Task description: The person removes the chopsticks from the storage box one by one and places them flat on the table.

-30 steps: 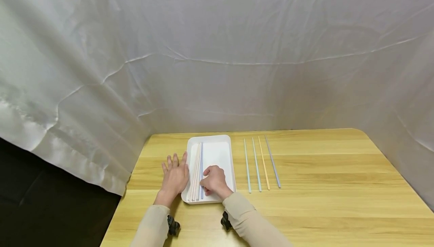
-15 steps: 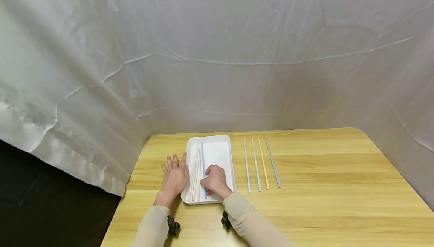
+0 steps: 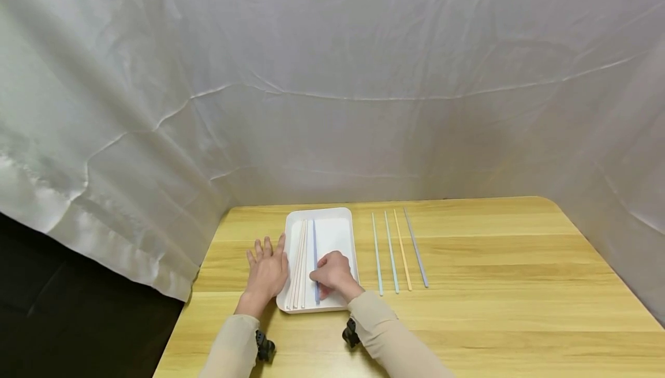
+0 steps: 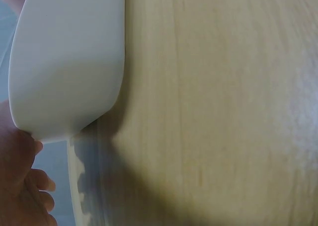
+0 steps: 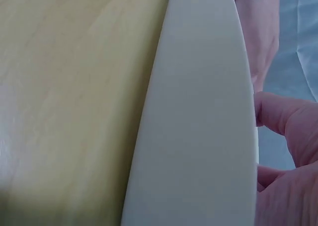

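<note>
A white tray (image 3: 335,222) lies on the table. In it, my right hand (image 3: 334,271) pinches a blue chopstick (image 3: 314,245) near its lower half. To the left of that chopstick, several pale chopsticks (image 3: 297,268) lie lengthwise, some with reddish lines. My left hand (image 3: 266,277) rests at the tray's left side with its fingers straight. In the left wrist view, that hand (image 4: 17,171) touches the tray's end wall (image 4: 69,62). The right wrist view shows the tray's outer wall (image 5: 198,112) hiding the right hand's fingertips (image 5: 271,109) and the chopsticks.
On the wooden table (image 3: 493,285), to the right of the tray, lie two light green-blue chopsticks (image 3: 377,254), a yellow chopstick (image 3: 402,251) and a blue-violet chopstick (image 3: 417,248), spaced apart. A grey curtain (image 3: 332,135) stands behind and around the table.
The blue chopstick has shifted right in the tray, away from the pale ones, with my right hand moving slightly the same way. My left hand has stayed at the tray's side.
</note>
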`<action>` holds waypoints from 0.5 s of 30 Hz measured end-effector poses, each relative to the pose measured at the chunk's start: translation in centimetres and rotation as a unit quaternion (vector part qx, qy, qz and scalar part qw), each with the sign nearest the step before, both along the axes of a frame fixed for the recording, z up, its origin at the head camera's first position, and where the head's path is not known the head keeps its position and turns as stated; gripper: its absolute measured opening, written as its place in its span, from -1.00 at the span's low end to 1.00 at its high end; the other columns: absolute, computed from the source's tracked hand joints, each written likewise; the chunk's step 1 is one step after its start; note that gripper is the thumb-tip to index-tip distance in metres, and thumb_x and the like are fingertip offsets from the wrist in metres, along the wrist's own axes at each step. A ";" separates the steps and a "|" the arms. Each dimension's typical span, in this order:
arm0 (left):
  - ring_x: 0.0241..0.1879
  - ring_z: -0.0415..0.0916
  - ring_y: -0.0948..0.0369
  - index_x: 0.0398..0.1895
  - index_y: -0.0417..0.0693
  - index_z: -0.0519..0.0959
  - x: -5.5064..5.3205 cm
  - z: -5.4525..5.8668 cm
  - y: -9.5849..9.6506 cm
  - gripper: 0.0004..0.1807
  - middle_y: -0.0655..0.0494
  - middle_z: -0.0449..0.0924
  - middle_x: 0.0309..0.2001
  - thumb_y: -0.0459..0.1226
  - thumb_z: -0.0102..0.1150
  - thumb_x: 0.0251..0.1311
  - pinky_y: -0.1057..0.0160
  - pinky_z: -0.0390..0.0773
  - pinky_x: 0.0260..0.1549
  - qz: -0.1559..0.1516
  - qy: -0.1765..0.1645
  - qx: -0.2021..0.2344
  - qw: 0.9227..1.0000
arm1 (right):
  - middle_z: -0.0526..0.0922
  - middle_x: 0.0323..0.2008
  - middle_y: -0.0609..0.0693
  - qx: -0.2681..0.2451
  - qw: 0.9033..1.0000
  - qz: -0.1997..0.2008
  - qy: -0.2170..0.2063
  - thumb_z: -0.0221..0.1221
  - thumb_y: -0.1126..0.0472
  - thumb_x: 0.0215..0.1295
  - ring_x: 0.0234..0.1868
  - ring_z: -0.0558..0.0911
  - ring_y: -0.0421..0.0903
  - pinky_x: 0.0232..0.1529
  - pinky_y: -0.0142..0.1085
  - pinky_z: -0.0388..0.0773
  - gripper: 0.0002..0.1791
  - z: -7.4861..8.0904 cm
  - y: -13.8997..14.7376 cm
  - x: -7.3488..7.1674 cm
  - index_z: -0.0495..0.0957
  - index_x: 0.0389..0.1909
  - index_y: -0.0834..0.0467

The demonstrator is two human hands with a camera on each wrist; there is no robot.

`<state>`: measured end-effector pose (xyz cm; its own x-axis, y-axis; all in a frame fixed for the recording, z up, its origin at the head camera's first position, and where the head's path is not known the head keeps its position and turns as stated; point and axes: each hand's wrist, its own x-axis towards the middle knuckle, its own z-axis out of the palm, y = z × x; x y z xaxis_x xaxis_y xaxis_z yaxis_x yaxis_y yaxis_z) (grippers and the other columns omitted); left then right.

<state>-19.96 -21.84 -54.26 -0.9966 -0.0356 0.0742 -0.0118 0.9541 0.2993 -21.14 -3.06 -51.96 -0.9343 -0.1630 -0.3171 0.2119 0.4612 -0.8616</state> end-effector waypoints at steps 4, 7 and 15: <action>0.59 -0.07 -0.50 0.69 -0.07 0.15 0.1 0.0 0.1 -0.39 -0.55 0.08 0.58 -0.14 -0.27 0.66 -0.58 -0.09 0.49 0.001 -0.001 0.001 1.000 | 0.57 -0.71 0.06 -0.008 1.000 0.001 -0.008 0.30 0.44 0.09 -0.84 0.53 -0.19 -0.66 -0.23 0.69 -0.86 0.7 0.5 -0.1 0.63 -0.30 0.31; 0.60 -0.08 -0.50 0.69 -0.06 0.14 0.1 0.1 0.1 -0.39 -0.54 0.07 0.58 -0.14 -0.28 0.66 -0.58 -0.10 0.49 0.001 -0.002 0.004 1.000 | 0.57 -0.67 0.05 -0.019 1.000 0.001 -0.002 0.30 0.44 0.07 -0.78 0.54 -0.20 -0.65 -0.23 0.70 -0.81 1.5 0.9 -0.3 0.63 -0.25 0.32; 0.60 -0.09 -0.50 0.69 -0.06 0.13 0.0 0.0 0.1 -0.38 -0.54 0.07 0.58 -0.14 -0.28 0.66 -0.58 -0.10 0.49 0.001 -0.001 -0.001 1.000 | 0.65 -0.50 0.09 -0.048 0.999 -0.013 0.007 0.28 0.43 0.11 -0.55 0.65 -0.12 -0.58 -0.22 0.73 -0.70 3.3 3.1 -0.9 0.63 -0.09 0.36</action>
<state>-19.91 -21.78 -54.26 -0.9968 -0.0367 0.0715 -0.0137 0.9545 0.2980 -22.04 0.06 -48.67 -0.9427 -0.1680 -0.2881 0.2104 0.3706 -0.9046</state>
